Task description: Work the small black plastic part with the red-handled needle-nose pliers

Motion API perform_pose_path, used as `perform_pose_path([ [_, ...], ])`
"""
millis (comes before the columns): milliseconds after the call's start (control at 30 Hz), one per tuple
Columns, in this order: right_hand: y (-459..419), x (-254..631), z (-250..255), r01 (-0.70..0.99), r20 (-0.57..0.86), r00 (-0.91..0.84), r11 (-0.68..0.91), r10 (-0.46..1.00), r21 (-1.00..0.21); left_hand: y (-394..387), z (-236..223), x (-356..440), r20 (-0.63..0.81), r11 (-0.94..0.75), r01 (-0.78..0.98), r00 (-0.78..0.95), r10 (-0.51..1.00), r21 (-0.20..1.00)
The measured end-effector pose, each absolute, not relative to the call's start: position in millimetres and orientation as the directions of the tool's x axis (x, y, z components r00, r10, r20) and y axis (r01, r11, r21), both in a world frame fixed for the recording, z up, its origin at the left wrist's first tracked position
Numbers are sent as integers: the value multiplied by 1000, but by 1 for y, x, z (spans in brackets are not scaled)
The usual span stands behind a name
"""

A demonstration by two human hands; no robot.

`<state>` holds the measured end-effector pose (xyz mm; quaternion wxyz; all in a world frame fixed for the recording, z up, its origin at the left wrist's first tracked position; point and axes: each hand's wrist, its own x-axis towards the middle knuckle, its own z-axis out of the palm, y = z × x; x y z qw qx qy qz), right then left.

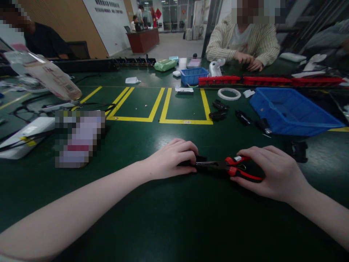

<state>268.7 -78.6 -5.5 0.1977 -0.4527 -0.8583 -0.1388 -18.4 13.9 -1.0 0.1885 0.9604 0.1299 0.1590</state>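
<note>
My left hand is closed on a small black part, most of which its fingers hide. My right hand grips the red and black handles of needle-nose pliers. The plier jaws point left and reach the black part beside my left fingertips. Whether the tips pinch it, I cannot tell. Both hands rest low over the dark green table. To the right of the pliers lies another black part, beyond my right hand.
A blue bin stands at the right, with several black parts and a tape roll near it. Yellow tape lines mark the table ahead. At left are a phone-like blurred object and cables. A person in a striped shirt sits opposite.
</note>
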Motion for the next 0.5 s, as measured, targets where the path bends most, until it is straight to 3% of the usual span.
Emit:
perform_pose_path([
  [267, -77, 268, -7, 831, 467, -514, 553, 720, 63, 16, -3, -18, 250, -877, 172, 918, 308, 449],
  [500, -76, 272, -3, 805, 498, -574, 558, 650, 201, 16, -4, -19, 236, -864, 171, 920, 312, 474],
])
